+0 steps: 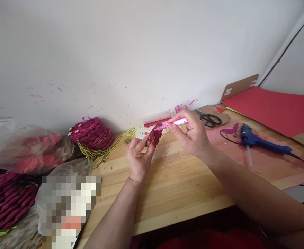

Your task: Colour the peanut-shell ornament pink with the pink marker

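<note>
Over the middle of the wooden table point(172, 193), my left hand point(139, 160) pinches a small dark-red, bumpy craft piece point(157, 138) between thumb and fingers. My right hand point(193, 135) grips a pink-and-white pen point(179, 121), like a marker. Its pink end points left at the piece's upper edge and seems to touch it. My left fingers partly cover the piece, so its full shape is hidden. Close behind the hands lies a white sheet point(141, 133) with small coloured stars.
Magenta braided bundles with yellow cords point(93, 135) and plastic bags point(24, 148) crowd the left. A pink-stained cup point(180, 108) stands by the wall. Rightward lie black-handled scissors point(210, 119), a corded blue glue gun point(263, 141) and red paper point(276, 110).
</note>
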### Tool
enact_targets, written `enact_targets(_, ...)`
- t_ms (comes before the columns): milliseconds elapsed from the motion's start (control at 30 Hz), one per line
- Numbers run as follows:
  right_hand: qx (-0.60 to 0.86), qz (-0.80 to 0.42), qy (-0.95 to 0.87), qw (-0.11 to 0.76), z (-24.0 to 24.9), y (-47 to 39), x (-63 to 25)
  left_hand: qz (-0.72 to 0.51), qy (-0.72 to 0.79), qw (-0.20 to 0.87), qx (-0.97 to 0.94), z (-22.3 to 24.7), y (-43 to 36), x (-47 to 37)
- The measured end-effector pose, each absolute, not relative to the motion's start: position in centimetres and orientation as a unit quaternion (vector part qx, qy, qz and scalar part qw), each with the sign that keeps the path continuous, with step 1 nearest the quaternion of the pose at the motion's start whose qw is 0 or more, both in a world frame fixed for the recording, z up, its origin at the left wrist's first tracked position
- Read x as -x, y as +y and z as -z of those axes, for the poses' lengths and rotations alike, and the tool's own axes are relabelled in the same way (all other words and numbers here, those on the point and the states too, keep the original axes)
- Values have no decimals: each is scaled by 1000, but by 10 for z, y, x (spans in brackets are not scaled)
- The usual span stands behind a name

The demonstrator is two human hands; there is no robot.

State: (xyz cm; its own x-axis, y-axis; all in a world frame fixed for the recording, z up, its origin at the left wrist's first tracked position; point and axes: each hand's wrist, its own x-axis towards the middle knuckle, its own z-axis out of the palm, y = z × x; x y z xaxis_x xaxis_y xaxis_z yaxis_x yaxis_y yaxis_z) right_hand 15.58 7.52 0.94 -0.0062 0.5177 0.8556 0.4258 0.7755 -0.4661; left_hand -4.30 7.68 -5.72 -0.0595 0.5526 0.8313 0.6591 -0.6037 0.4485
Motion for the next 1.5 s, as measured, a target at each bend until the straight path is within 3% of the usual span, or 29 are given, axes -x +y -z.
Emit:
enact_targets(467,309,-74,-694,646,-6,78,-153,592,-446,-59,668,54,77,40)
enact_targets(600,301,-113,-705,632,-4,76,-151,600,-441,-60,665,53,76,39)
enact_targets(1133,315,-15,-719,619,-8,74,-154,613,-427,-76,660,54,76,39)
enact_targets(1500,282,-45,-741,607,-6,63,-146,625,-420,-64,655,52,76,40)
